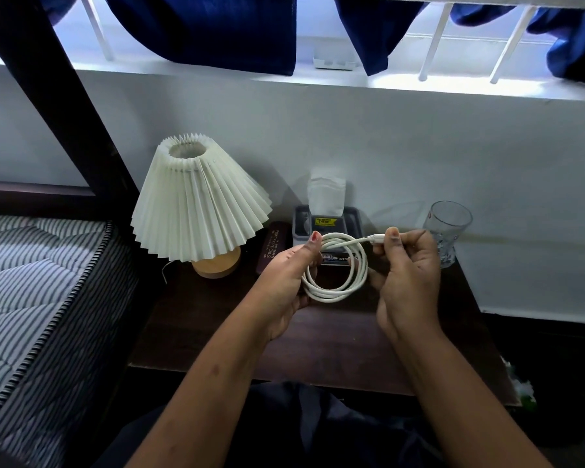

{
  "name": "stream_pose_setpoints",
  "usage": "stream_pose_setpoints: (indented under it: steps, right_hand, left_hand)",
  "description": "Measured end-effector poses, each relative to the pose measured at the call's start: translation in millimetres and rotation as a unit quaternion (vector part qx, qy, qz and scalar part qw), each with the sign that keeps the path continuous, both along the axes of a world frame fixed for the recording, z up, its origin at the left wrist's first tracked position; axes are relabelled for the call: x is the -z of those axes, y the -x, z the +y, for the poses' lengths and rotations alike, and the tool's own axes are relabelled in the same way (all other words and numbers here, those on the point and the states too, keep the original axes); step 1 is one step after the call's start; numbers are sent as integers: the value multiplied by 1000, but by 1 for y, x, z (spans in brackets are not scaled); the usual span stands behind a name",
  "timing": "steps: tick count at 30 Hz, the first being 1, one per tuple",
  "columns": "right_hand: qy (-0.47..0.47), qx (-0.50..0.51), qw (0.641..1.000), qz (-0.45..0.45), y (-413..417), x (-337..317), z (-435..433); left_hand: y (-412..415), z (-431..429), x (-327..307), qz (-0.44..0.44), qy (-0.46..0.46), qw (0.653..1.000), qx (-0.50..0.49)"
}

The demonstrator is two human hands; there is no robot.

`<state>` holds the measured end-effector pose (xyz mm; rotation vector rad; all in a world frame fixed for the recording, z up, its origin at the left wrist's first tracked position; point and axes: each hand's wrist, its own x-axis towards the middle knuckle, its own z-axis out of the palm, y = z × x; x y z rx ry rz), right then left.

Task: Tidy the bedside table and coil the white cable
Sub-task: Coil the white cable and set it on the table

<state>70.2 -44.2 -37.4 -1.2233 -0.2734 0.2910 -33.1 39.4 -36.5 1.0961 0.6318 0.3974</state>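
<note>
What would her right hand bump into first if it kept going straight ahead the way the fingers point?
Probably the drinking glass. The right hand, pinching the white cable end, sits just in front of it. Depth is unclear from one view, so it might slip past to the wall.

Dark wooden bedside table (318,346), pleated lamp (201,204), glasses case (273,246), tissue box (328,224), glass tumbler (448,231)

Both forearms are bare from elbow to wrist; no sleeve reaches into view. The left hand (286,282) carries red polish on the thumbnail. The right hand (409,275) shows an unpainted thumbnail. Neither wrist nor any visible finger bears a ring, band or watch. Dark navy cloth garment (318,430) covers the lap, near edge.
</note>
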Motion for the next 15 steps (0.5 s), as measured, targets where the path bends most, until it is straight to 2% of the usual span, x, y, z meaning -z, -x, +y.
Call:
stream_pose_setpoints:
  steps: [7, 12, 15]
  right_hand:
    - [-17, -62, 996, 55, -8, -2, -4]
    - [17, -128, 985, 110, 2, 4, 0]
    - [30, -168, 979, 115, 10, 7, 4]
  left_hand:
    - [2, 2, 2, -43, 11, 999, 7]
    - [-1, 2, 1, -158, 120, 979, -41]
    - [-5, -1, 1, -191, 152, 969, -35]
